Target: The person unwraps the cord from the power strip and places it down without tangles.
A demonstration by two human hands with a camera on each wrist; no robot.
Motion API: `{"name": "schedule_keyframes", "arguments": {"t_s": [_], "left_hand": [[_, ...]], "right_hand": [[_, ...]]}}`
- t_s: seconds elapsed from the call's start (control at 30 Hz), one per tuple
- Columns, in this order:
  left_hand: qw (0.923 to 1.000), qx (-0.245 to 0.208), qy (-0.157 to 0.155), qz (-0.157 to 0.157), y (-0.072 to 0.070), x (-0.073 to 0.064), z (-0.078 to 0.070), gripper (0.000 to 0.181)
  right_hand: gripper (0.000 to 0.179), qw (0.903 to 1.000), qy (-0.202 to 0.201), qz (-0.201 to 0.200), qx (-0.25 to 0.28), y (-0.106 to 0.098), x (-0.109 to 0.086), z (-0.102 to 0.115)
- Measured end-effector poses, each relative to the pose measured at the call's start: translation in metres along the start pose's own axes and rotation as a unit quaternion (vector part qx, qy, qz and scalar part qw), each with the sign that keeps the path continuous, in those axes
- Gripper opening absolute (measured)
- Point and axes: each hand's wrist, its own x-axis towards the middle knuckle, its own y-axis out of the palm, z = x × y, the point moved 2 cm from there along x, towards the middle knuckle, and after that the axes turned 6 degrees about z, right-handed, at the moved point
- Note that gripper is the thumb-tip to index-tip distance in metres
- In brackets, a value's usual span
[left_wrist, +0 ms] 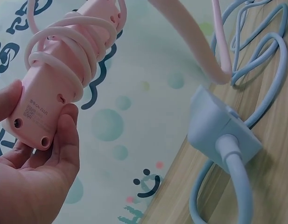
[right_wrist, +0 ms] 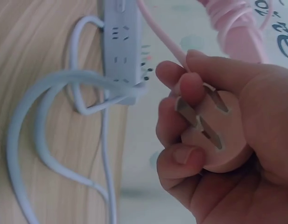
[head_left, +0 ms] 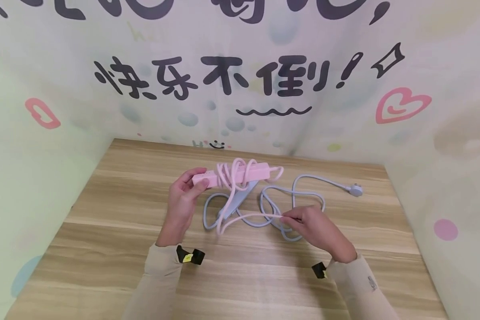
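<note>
A pink power strip (head_left: 261, 171) is held up by its left end in my left hand (head_left: 180, 198), thumb on one side and fingers on the other. Several turns of its pink cord (left_wrist: 83, 42) wrap around its middle. From there a loose length hangs in a loop and runs over to my right hand (head_left: 314, 227), whose thumb and fingertip pinch it. Inside the curled fingers of that same hand sits the pink plug (right_wrist: 235, 130), its metal prongs showing in the right wrist view. In the head view, the plug is hidden by the hand.
Beneath the pink strip, a blue power strip (head_left: 239, 201) lies on the wooden table (head_left: 240, 275). Its blue cord (head_left: 320, 178) spreads in loose loops to the right, ending in a blue plug (head_left: 356, 190). A printed wall cloth (head_left: 208, 120) stands behind the table.
</note>
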Motion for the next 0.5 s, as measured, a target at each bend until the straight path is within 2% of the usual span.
{"name": "schedule_keyframes", "arguments": {"t_s": [0.13,0.27,0.5], "left_hand": [[1.0000,0.003,0.000,-0.005,0.001,0.000,0.000,0.033],[0.9999,-0.001,0.003,-0.010,0.001,0.000,0.001,0.028],[0.9997,0.021,0.003,-0.011,-0.001,0.001,0.003,0.034]], "right_hand": [[0.012,0.9998,-0.019,0.003,0.006,-0.004,-0.003,0.007],[0.012,0.9978,-0.060,0.011,0.026,-0.012,-0.007,0.016],[0.016,0.9877,-0.127,0.019,0.089,-0.038,-0.018,0.039]]}}
